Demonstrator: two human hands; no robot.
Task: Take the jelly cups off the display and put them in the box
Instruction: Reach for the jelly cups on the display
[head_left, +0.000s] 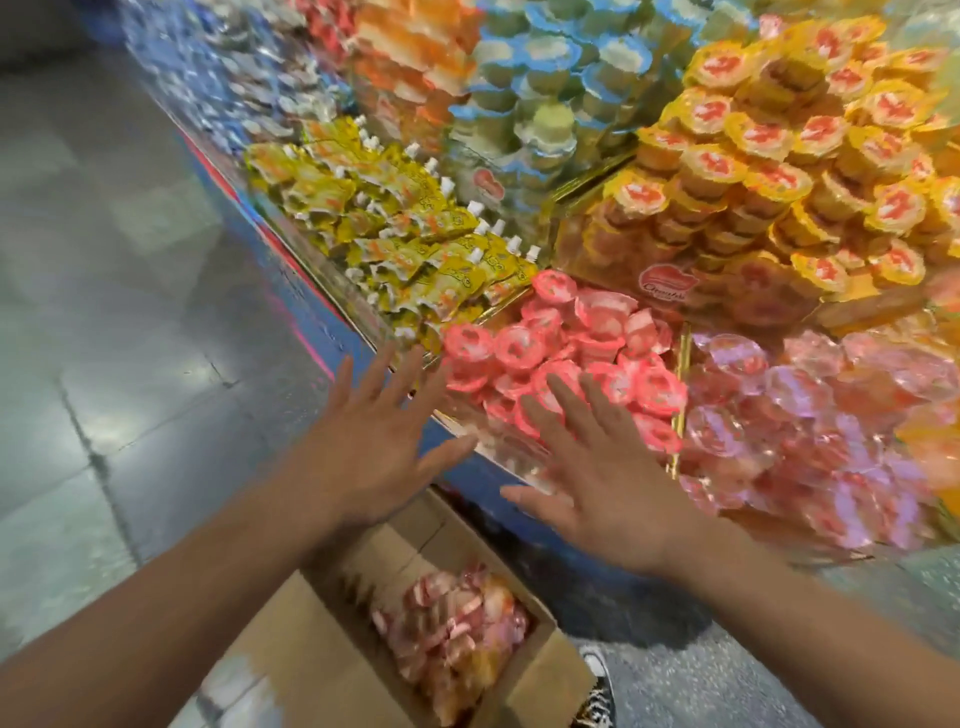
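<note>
Both hands, left hand (363, 447) and right hand (608, 478), are reaching spread and empty toward pink jelly cups (561, 358) piled at the display's front edge, above the cardboard box (291, 639); the cups are probably light, slippery, best gripped by rims.

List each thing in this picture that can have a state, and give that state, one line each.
left hand, open, fingers spread, holding nothing
right hand, open, fingers straight, holding nothing
box, flaps open, partly filled
pink cups, heaped, lids on
</note>
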